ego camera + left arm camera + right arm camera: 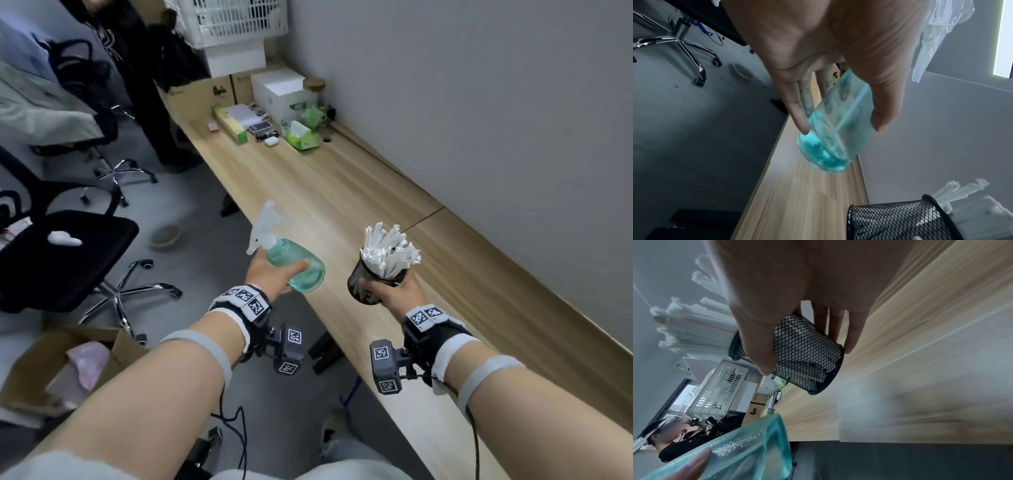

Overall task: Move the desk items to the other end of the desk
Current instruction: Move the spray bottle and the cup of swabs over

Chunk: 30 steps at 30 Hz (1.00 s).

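My left hand (274, 274) grips a teal spray bottle (297, 265) with a clear trigger head, tilted and carried in the air over the near edge of the long wooden desk (342, 192). In the left wrist view the thumb and fingers wrap the spray bottle (838, 129) body. My right hand (387, 291) holds a black mesh cup (368, 282) full of white straws (390, 246), also lifted above the desk. The right wrist view shows the mesh cup (807, 356) pinched between thumb and fingers.
At the desk's far end lie a green tissue pack (303, 137), white boxes (279, 90), a long green box (231, 125) and small gadgets. A white basket (233, 20) stands beyond. Office chairs (61, 253) and a cardboard box (51, 363) fill the floor at left.
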### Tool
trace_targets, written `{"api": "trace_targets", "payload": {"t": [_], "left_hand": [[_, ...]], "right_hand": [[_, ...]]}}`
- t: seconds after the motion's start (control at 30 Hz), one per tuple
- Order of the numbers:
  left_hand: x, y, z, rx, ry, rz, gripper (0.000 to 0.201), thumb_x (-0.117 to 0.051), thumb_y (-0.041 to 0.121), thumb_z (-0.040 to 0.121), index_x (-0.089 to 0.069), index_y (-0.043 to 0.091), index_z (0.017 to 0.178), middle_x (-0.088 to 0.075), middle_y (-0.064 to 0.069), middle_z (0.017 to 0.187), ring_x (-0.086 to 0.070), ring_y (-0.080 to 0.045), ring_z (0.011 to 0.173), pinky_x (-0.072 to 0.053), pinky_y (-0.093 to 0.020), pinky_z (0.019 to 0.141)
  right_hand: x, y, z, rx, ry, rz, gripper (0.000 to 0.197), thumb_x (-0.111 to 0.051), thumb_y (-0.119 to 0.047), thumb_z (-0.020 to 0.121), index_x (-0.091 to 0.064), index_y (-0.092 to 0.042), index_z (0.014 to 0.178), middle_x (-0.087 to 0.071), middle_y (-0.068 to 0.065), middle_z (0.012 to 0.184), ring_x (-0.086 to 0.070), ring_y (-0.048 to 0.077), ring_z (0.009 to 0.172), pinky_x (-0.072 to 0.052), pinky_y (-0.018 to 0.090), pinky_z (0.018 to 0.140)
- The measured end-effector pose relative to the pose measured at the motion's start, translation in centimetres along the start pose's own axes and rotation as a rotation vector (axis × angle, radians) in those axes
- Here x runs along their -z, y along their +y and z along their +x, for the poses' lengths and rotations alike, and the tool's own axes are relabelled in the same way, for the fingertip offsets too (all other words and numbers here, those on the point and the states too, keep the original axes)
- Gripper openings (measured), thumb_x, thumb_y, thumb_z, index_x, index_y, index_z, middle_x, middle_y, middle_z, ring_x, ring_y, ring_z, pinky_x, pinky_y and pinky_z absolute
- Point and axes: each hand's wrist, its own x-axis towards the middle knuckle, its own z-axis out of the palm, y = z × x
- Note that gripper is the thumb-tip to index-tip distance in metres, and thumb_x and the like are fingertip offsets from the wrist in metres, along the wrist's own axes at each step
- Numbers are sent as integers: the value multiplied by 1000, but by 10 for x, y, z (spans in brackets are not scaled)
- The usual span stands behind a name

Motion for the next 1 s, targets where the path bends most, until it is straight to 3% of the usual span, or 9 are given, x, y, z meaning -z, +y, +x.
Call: {"api": "trace_targets", "payload": {"t": [0.1,0.27,0.4,0.5,0.6,0.67,0.8,0.87,1.0], "left_hand": [[11,15,44,15,14,-11,73,-91,25,64,-49,18,123,-51,-5,125,-64,-26,108,-63,-41,75],[36,53,131,42,55,-54,79,-92,26,60,-47,21,124,-49,-6,133,-61,-26,113,-63,-44,77],[59,88,193,44,119,-79,80,-91,21,65,-45,23,131,-46,-5,137,-56,-27,119,-62,-45,80],[72,105,232,69,155,-62,80,-90,20,67,-43,23,132,-45,-6,137,-55,-29,120,-62,-44,80],[81,117,272,71,162,-62,78,-89,19,68,-45,24,131,-47,-6,136,-56,-28,120,-61,-46,81],[85,122,302,85,147,-52,73,-89,19,69,-47,25,128,-48,-6,135,-57,-27,119,-61,-46,82],[90,131,375,111,109,-25,76,-91,23,65,-49,23,127,-50,-5,132,-59,-26,116,-62,-42,80],[93,134,423,119,84,-7,81,-91,26,62,-49,21,130,-53,-4,130,-61,-24,113,-62,-42,78],[97,136,520,92,10,72,58,-92,30,60,-57,27,106,-66,1,113,-67,-21,105,-62,-42,81]], "right_hand": [[-30,-9,43,-11,-17,8,84,-89,-35,57,-51,-24,132,-69,-6,114,-67,12,100,-57,39,88],[-94,-28,125,-25,-56,60,80,-89,-19,64,-49,-17,133,-66,-3,117,-63,16,102,-49,29,85],[-148,-43,191,-36,-149,80,86,-90,-30,54,-52,-22,131,-70,-5,114,-68,15,104,-55,33,88],[-175,-58,226,-39,-176,51,83,-90,-27,59,-50,-21,131,-69,-6,113,-66,12,100,-52,22,79],[-197,-75,255,-35,-176,35,71,-87,-15,68,-48,-18,128,-64,-8,107,-60,-4,86,-44,2,60],[-210,-81,275,-40,-184,34,70,-85,-11,70,-47,-19,128,-61,-8,103,-53,-11,81,-41,-2,55],[-246,-84,327,-59,-159,-29,71,-89,-14,64,-52,-14,125,-66,-6,105,-64,10,90,-44,0,58],[-266,-90,356,-78,-127,-57,69,-89,-12,66,-52,-14,124,-64,-6,103,-61,8,86,-41,-2,58],[-308,-104,420,-90,-66,-120,65,-90,-18,63,-53,-18,117,-66,-13,100,-62,0,86,-40,-2,63]]}}
